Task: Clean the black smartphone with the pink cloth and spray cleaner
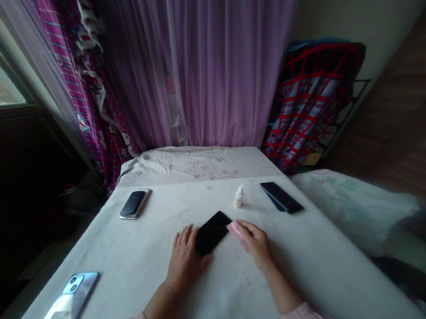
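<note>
A black phone (213, 232) lies slanted, screen up, on the white-covered table (224, 296). My left hand (184, 255) rests at its lower left end, thumb along the near edge and fingers at the far side, holding it against the cloth. In my right hand (254, 241) a pink cloth (237, 233) is pinched between thumb and fingers, beside the phone's right end. Just beyond stands a small white bottle (238, 197), upright.
Two stacked phones (133, 203) lie at the back left and two more (281, 197) at the back right. A shiny bluish phone (64, 311) is at the front left. Purple curtains (205, 66) hang behind the table; a plastic sheet (356, 202) is at the right.
</note>
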`<action>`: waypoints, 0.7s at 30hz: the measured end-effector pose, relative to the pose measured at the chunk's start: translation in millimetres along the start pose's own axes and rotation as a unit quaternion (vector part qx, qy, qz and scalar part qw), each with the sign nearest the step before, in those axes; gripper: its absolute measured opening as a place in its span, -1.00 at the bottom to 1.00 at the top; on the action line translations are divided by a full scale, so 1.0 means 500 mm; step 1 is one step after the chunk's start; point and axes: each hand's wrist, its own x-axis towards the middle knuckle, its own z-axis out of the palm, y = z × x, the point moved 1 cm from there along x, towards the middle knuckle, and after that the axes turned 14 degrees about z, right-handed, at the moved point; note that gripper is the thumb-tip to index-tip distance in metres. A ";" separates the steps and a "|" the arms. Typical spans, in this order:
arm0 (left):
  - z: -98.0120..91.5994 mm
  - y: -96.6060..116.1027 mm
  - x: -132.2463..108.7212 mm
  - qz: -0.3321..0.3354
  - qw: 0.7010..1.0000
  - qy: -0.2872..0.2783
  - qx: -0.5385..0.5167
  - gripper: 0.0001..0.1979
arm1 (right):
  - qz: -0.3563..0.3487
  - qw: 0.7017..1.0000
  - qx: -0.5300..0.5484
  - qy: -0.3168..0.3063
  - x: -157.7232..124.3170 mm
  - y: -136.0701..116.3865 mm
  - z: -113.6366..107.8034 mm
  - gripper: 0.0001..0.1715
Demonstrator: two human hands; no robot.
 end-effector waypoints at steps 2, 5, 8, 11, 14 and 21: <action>0.014 -0.002 -0.008 -0.025 0.999 0.002 0.025 -0.23 | -0.023 0.999 -0.026 0.007 0.006 0.008 0.015 -0.52; 0.028 0.002 -0.006 -0.013 1.000 -0.011 0.024 -0.24 | -0.091 0.992 -0.086 0.024 0.018 0.019 0.029 -0.54; 0.031 0.003 0.004 0.010 1.000 -0.013 0.009 -0.29 | -0.175 0.970 -0.165 0.033 0.023 0.022 0.031 -0.57; 0.026 -0.001 0.012 0.031 0.999 -0.019 -0.010 -0.30 | -0.243 0.934 -0.257 0.044 0.013 0.018 0.026 -0.61; 0.020 -0.005 0.014 0.038 0.999 -0.030 -0.024 -0.30 | -0.290 0.896 -0.331 0.057 -0.002 0.012 0.022 -0.67; 0.010 -0.017 0.008 -0.015 1.000 -0.026 -0.006 -0.33 | -0.339 0.847 -0.404 0.064 -0.012 0.011 0.023 -0.62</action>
